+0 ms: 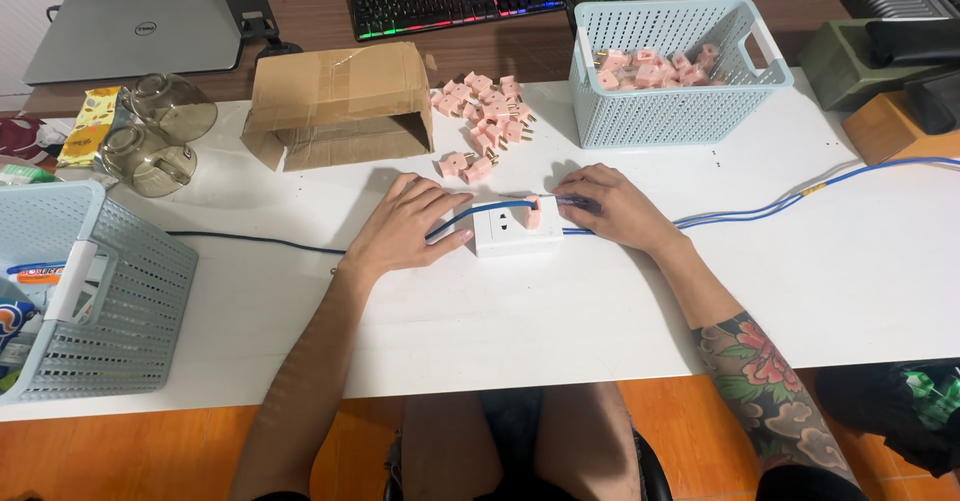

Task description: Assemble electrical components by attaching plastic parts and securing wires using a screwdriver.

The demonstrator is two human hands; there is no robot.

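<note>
The left hand (408, 229) lies flat with open fingers beside a white socket box (516, 227) on the white surface (500, 321), touching a blue cable (480, 211). The right hand (610, 206) has curled fingers around a pink plug (534, 212) in the box. More pink plugs (485, 121) lie behind.

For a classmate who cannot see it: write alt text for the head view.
Two hands rest on a white socket block on a white table: the left hand steadies it, the right hand holds a pen-like tool by a pink plug. Loose pink plugs and a pale blue basket lie behind.
</note>
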